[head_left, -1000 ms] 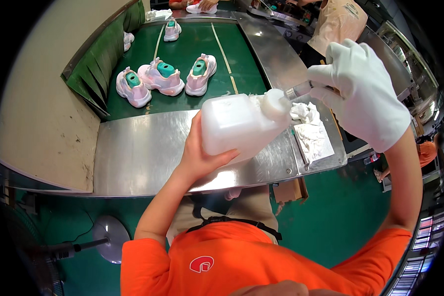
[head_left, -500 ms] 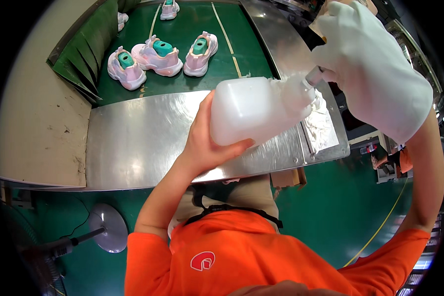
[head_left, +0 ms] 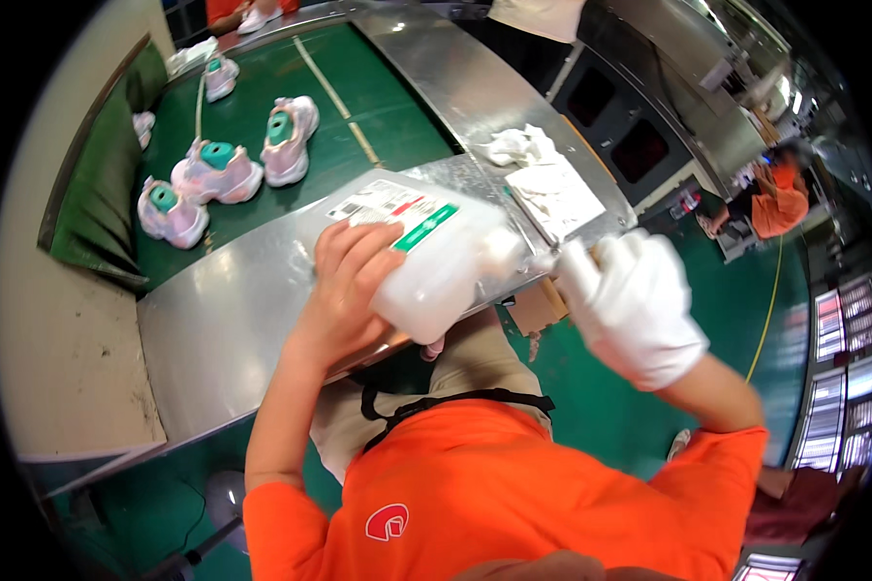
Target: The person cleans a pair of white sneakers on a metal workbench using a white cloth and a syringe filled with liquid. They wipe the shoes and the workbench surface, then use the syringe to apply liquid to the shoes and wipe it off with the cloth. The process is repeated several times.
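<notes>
The bare left hand is gripping the bottle, its fingers spreading over the upper side and partly covering the label. The bottle is tilting between the two hands, its neck pointing toward the right hand. Whether the bottle is touching the counter, I cannot tell. The white-gloved right hand is hovering just beside the neck, its fingers curling; they are blurring, so I cannot tell whether they are gripping anything or touching the neck.

Just beyond the right hand, crumpled white cloth is lying on the counter. Below and between the hands, a carton is showing past the counter's edge. Beyond the left hand, four sneakers are standing on the green belt, and another shoe is showing partly beside the green flaps, farther to that hand's left. Well apart, to the right hand's right, a person in orange is sitting
</notes>
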Action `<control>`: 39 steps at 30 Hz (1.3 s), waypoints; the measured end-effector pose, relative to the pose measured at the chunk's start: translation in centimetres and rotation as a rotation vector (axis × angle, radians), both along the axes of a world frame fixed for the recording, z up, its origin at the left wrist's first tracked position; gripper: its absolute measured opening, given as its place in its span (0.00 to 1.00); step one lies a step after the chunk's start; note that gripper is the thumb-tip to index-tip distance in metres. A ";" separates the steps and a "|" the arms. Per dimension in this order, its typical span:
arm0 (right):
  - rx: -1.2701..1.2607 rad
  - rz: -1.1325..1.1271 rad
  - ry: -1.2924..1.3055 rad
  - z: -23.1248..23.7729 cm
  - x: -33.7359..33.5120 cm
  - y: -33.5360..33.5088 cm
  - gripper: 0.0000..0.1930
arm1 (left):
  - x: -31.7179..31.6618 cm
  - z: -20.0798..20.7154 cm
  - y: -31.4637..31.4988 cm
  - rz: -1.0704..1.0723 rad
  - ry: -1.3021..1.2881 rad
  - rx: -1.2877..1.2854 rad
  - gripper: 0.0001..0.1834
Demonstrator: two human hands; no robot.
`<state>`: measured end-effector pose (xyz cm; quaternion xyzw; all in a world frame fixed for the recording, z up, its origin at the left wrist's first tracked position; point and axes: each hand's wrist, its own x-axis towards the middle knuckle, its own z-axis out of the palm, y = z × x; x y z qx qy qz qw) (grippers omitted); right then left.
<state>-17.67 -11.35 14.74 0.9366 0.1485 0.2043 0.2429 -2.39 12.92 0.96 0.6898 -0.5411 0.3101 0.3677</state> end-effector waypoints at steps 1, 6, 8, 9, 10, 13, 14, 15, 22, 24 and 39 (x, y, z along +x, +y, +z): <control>0.132 -0.048 0.023 -2.7 -0.5 -0.7 0.09 | 0.2 -0.8 -0.1 0.011 -0.055 0.053 0.33; 0.487 -0.197 -0.013 -10.7 -2.3 -1.0 0.10 | -4.3 3.3 0.2 0.266 0.084 0.530 0.33; 0.584 -0.260 -0.081 -13.2 -2.8 -1.0 0.13 | -6.1 3.4 0.9 0.195 0.272 0.334 0.31; 0.635 -0.285 -0.072 -13.8 -3.0 -1.0 0.14 | -7.1 3.2 1.1 0.164 0.365 0.239 0.30; 0.715 -0.325 0.004 -13.9 -3.1 -0.9 0.18 | -8.4 2.4 1.3 -0.004 0.460 0.207 0.27; 0.893 -0.285 0.177 -13.3 -3.5 -1.4 0.22 | -11.6 -1.2 -1.8 -0.388 0.883 0.294 0.24; 0.949 -0.286 0.260 -12.6 -3.6 -1.6 0.24 | -12.4 -2.6 -3.8 -0.376 1.140 0.242 0.24; 0.968 -0.280 0.291 -12.5 -3.9 -1.9 0.23 | -13.0 -4.1 -5.9 -0.365 1.396 0.179 0.25; 0.966 -0.175 0.235 -14.8 -4.7 -2.7 0.31 | -11.4 -7.3 -14.8 -0.623 1.930 -0.366 0.19; 1.052 -0.234 0.244 -15.5 -4.9 -2.6 0.33 | -11.3 -7.8 -14.7 -0.542 1.928 -0.352 0.17; 1.221 -0.263 0.275 -17.0 -8.0 -3.7 0.35 | -11.2 -7.3 -15.1 -0.549 1.930 -0.434 0.19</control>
